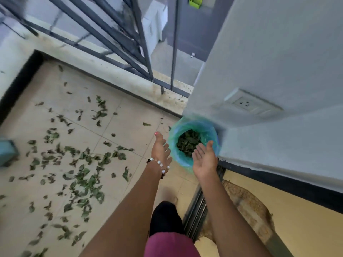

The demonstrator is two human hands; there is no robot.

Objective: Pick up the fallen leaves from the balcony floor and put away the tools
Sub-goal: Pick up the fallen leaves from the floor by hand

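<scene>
Balcony floor (pixel 130 115), green-lined bin (pixel 209 127) of leaves (pixel 188 142) beneath both empty hands.

I see both my bare arms stretched forward, the left grip (pixel 161 148) edge-on with fingers straight and a bead bracelet (pixel 160 163) at its wrist, the right grip (pixel 204 158) palm-up, fingers relaxed, holding nothing.

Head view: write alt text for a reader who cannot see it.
Two open, empty hands, left and right, reach over a round bin lined with a green plastic bag, partly filled with leaves, in a balcony corner. Many green fallen leaves lie scattered over the beige tiled floor to the left, below a dark metal railing.
</scene>
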